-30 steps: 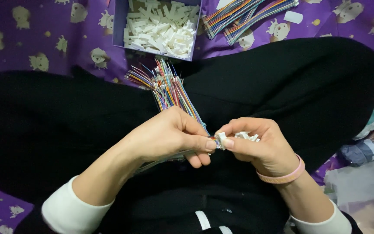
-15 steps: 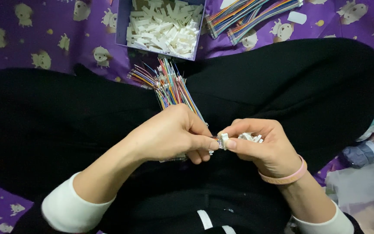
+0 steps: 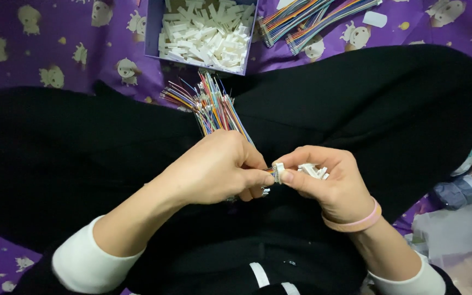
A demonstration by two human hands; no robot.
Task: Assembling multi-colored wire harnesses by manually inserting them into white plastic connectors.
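Wires (image 3: 214, 106), multicoloured, fan out of our left hand (image 3: 214, 169); our right hand (image 3: 323, 183) pinches a small white connector (image 3: 279, 172) against their ends over our lap. Box of white connectors (image 3: 203, 33) and ribbon cables (image 3: 312, 16) lie beyond; wire tips hidden by our fingers.

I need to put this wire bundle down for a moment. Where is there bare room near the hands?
The purple patterned cloth left of the blue box of white plastic connectors is bare. The black-clothed lap left of the left hand is free too. Top right is crowded with multicoloured wire bundles.
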